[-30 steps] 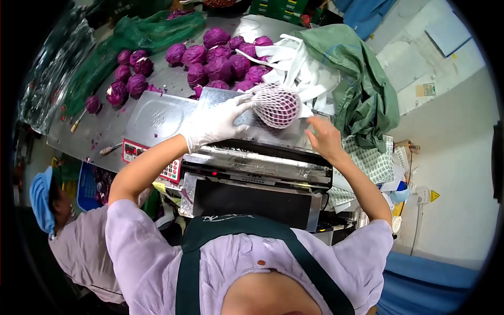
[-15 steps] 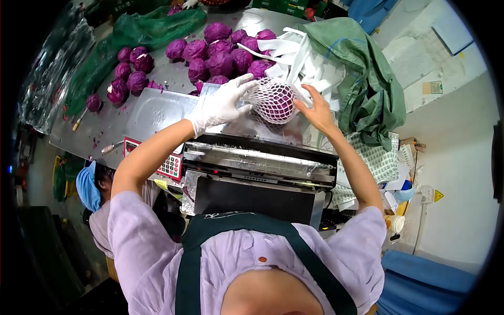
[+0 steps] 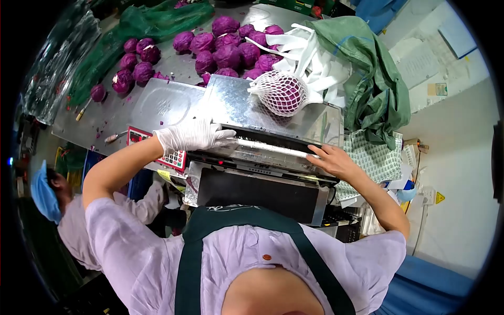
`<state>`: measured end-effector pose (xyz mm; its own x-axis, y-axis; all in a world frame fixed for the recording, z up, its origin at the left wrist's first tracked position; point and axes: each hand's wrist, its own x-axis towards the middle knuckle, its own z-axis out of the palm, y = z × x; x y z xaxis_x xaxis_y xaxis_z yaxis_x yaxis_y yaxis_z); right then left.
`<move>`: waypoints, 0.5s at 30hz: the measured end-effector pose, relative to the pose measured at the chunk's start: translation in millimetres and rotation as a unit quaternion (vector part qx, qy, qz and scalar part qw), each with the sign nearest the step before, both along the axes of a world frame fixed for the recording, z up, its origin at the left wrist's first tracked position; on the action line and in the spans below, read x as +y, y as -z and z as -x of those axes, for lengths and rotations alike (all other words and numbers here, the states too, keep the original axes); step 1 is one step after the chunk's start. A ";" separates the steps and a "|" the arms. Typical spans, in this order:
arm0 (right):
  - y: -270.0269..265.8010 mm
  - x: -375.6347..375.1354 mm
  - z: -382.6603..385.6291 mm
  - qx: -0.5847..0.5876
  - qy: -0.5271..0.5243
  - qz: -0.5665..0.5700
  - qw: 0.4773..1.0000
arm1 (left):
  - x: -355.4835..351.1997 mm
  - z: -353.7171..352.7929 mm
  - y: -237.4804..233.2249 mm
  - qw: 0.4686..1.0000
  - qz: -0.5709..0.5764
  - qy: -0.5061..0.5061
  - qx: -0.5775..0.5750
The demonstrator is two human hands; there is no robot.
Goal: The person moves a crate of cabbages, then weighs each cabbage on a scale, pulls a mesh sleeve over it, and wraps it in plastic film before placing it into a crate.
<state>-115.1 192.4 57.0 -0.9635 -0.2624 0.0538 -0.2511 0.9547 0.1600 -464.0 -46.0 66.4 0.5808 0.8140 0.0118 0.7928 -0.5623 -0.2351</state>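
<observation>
My left hand (image 3: pixel 195 136), in a white glove, is at the left end of the film roll (image 3: pixel 273 149) in the wrapping machine (image 3: pixel 257 197). My bare right hand (image 3: pixel 334 160) touches the right end of that roll. The fingers of both hands are bent at the film edge, and whether they pinch it is hard to see. A purple cabbage in white foam netting (image 3: pixel 283 94) rests on the metal plate (image 3: pixel 231 100) behind the roll, apart from both hands.
Loose purple cabbages (image 3: pixel 228 55) lie on the metal table (image 3: pixel 163 58). White foam nets (image 3: pixel 320 65) and a green sack (image 3: pixel 367 79) are at the right. A red-edged scale panel (image 3: pixel 176 160) and knife (image 3: pixel 114 137) are at the left. Another person (image 3: pixel 79 226) is at the lower left.
Both hands have let go of the netted cabbage, which now lies on the plate, and have moved down and apart to the film roll. The other person has shifted left.
</observation>
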 end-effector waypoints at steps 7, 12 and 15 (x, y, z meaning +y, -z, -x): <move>31.8 -5.8 -1.4 0.080 -0.001 0.046 0.996 | -16.9 0.9 15.0 0.991 -0.022 -0.074 -0.111; 48.5 -1.7 1.8 0.126 0.140 0.311 0.931 | -27.6 12.2 43.4 0.958 0.027 -0.136 -0.250; 35.3 -5.0 0.8 0.053 0.305 0.489 0.815 | -29.3 -17.1 31.9 0.659 0.205 -0.333 -0.643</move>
